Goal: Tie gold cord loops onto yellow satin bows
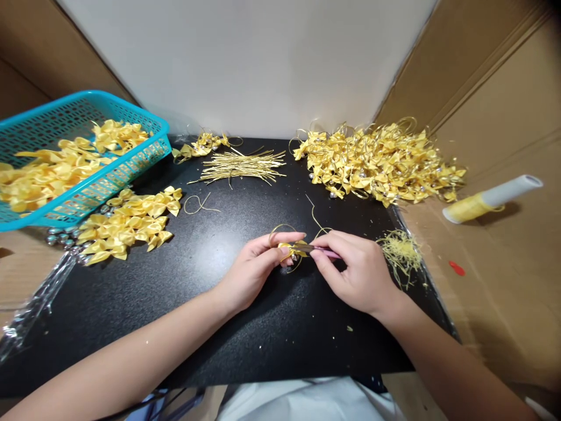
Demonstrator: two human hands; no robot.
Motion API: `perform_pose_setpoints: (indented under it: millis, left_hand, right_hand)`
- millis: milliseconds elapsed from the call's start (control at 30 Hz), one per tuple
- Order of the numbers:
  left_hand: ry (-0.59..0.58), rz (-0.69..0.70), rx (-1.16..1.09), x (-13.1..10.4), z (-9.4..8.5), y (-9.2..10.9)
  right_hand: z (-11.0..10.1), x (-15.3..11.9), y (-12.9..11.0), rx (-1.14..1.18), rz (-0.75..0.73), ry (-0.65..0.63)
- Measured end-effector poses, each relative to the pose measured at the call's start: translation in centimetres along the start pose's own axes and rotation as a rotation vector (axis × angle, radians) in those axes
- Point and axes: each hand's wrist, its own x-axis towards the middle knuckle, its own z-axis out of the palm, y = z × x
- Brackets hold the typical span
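My left hand (258,263) pinches a yellow ribbon bow (286,248) between thumb and fingers, above the middle of the black table. A silvery bell (295,255) shows at the bow's front, and a loop of gold cord rises from it. In my right hand (357,269) is a small pink-handled tool with a metal blade (303,248); its tip touches or overlaps the bow. My fingers cover most of this tool, so its exact kind is hidden. A loose gold cord end (313,213) curves up just beyond my right fingers.
A turquoise basket (87,96) of yellow bows stands at left, with more bows (131,225) and silvery bells (61,237) before it. Gold cords (243,166) and finished-looking bows (377,164) lie at the back. Trimmings (401,251) and a grey tube (495,199) are at right.
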Motion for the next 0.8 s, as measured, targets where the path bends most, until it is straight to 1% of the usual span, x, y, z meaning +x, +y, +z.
perform_pose_setpoints:
  millis: [200,367,500,567,700,733,800]
  left_hand:
    - [-0.007,-0.001,-0.004,0.0,0.0,-0.1]
    - [0.003,-0.031,-0.023,-0.1,0.1,0.0]
    - [-0.006,-0.036,-0.035,0.0,0.1,0.0]
    - [-0.008,-0.032,-0.037,0.0,0.1,-0.1]
    - [0.010,-0.043,-0.035,0.1,0.0,-0.2]
    - [0.011,-0.045,-0.033,0.2,0.0,-0.2]
    - [-0.003,-0.034,-0.019,0.2,-0.1,-0.3]
  right_hand:
    - [0.1,0.0,-0.1,-0.010,-0.010,0.014]
    - [0.3,0.0,-0.1,-0.019,-0.006,0.025]
    - [-0.1,0.0,-0.1,0.021,0.015,0.024]
    - [-0.4,0.0,0.3,0.083,0.044,0.045]
    - [-1.0,0.2,1.2,0.247,0.147,0.178]
    - [-0.9,0.3,1.4,0.296,0.184,0.194]
    - [-0.5,0.5,1.6,0.405,0.284,0.173]
